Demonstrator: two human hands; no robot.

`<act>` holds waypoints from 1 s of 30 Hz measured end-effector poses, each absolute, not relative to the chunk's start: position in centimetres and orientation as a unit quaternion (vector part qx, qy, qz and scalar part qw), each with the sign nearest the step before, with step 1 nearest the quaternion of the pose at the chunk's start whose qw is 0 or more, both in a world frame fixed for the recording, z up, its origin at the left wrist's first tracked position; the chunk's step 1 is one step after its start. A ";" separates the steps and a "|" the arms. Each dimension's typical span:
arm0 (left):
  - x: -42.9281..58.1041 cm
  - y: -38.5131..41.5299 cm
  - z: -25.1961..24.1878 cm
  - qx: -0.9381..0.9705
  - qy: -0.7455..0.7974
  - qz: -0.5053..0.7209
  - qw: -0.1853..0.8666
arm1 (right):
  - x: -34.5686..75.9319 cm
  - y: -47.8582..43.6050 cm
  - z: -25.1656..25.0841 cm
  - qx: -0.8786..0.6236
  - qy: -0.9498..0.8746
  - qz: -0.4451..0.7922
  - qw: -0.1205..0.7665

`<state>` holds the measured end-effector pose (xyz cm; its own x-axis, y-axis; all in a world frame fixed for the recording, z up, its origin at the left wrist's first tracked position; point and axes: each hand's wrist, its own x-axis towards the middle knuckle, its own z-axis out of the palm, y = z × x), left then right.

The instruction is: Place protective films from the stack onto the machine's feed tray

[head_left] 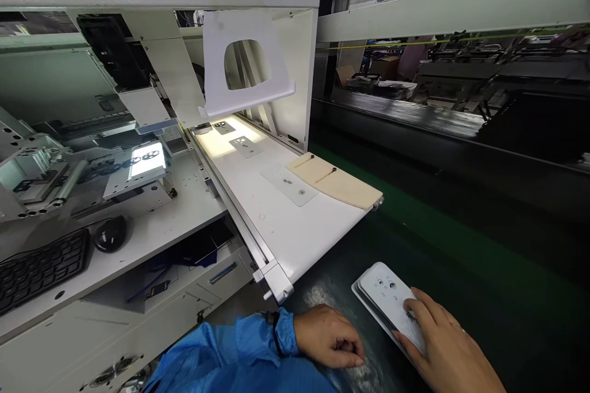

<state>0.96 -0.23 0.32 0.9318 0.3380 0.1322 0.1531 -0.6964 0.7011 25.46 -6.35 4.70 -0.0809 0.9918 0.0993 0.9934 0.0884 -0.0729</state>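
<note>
My right hand (445, 341) grips the near end of a small stack of white phone-back-shaped panels (389, 295) with round camera holes, which lies on the dark green surface. My left hand (329, 338) rests on that surface with its fingers curled, left of the stack, and nothing shows in it. Ahead is a white conveyor belt (262, 209). On it lie a clear panel (291, 187) near its front end, a grey panel (246, 147) farther back and another grey panel (224, 128) under bright light.
A beige guide plate (341, 184) covers the belt's right edge. To the left are a black mouse (110, 234), a keyboard (41, 270) and machine parts. A white frame (249, 98) hangs over the belt's far end.
</note>
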 end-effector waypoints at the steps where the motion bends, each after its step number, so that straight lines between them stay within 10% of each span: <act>1: 1.0 -0.2 0.3 0.912 0.134 0.125 0.367 | 25.4 -6.4 4.8 -0.676 -0.734 -0.002 0.063; 30: 1.0 -0.3 -0.1 0.908 0.143 0.122 0.374 | 23.5 -8.8 4.8 -0.654 -0.739 -0.131 0.091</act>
